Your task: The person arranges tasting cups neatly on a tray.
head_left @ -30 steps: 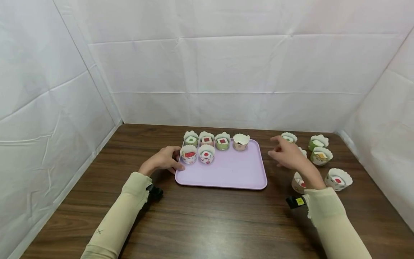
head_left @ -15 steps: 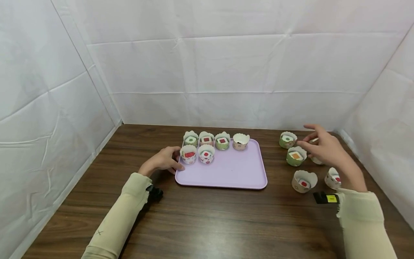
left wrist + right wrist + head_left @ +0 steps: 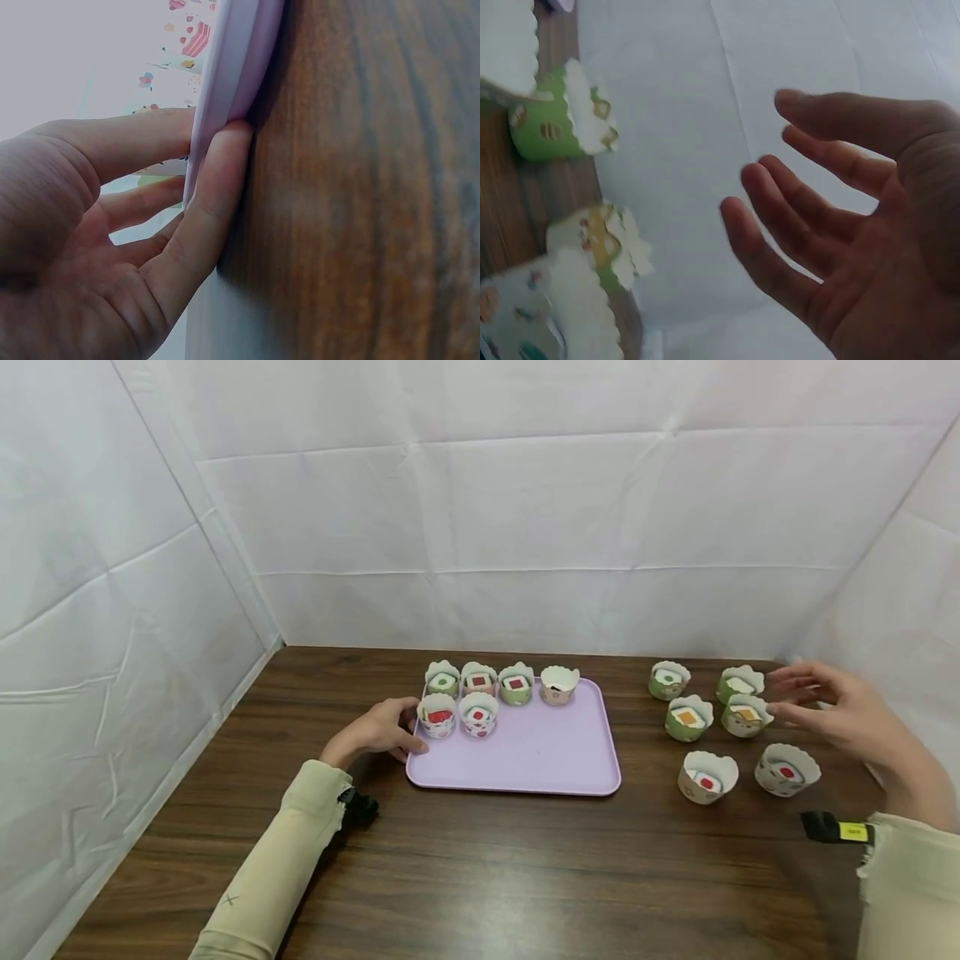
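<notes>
My left hand (image 3: 382,728) pinches the left rim of a lilac tray (image 3: 517,768); in the left wrist view one finger reaches under the tray's edge. Several paper baking cups stand along its back and left, among them a red-patterned cup (image 3: 437,717) near my fingers. My right hand (image 3: 847,710) hovers at the far right with fingers loosely spread and nothing in them. Closest to it are a patterned cup with a yellow square (image 3: 745,717) and a green cup (image 3: 738,683). The right wrist view shows the relaxed fingers (image 3: 810,232) in front of white cloth.
More paper cups stand right of the tray: a green one (image 3: 667,681), another with an orange square (image 3: 687,718), and two with red pieces, a beige cup (image 3: 707,778) and a white cup (image 3: 786,772). White cloth (image 3: 525,527) walls the dark wooden table (image 3: 487,860).
My right hand has moved from beside the tray's right edge, over the cups, to the far right, uncovering them. My left hand has stayed at the tray.
</notes>
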Demonstrator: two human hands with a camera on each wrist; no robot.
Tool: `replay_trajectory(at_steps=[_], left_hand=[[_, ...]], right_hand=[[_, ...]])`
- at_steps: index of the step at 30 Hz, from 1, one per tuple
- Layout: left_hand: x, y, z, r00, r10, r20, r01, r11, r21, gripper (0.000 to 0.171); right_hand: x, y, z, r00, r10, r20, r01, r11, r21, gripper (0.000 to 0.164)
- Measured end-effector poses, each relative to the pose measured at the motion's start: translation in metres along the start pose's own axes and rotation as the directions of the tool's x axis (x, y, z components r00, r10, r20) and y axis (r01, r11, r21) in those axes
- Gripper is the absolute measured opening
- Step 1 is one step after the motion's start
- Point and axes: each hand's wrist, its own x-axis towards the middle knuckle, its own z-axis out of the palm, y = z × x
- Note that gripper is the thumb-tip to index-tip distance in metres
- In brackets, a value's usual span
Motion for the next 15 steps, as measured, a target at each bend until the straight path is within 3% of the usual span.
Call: replay_trajectory(at_steps=[7, 10, 15], left_hand=[[0.001, 0.000, 0.001, 1.000, -0.007, -0.002, 0.007, 1.000, 0.006, 0.051], [0.001, 0.000, 0.001, 1.000, -0.007, -0.005, 0.007, 1.000, 0.006, 0.048], [0.001, -0.001, 0.000, 1.000, -0.004, -0.008, 0.004, 1.000, 0.012, 0.048]], right_hand=[[-0.020, 0.027, -0.022, 0.979, 0.078, 0.189, -0.052, 0.988, -0.143, 0.058], [-0.028, 0.041, -0.029, 0.948, 0.076, 0.310, -0.054, 0.995, -0.079, 0.061], [-0.035, 0.057, -0.033, 0.905, 0.083, 0.417, -0.096, 0.995, 0.009, 0.078]])
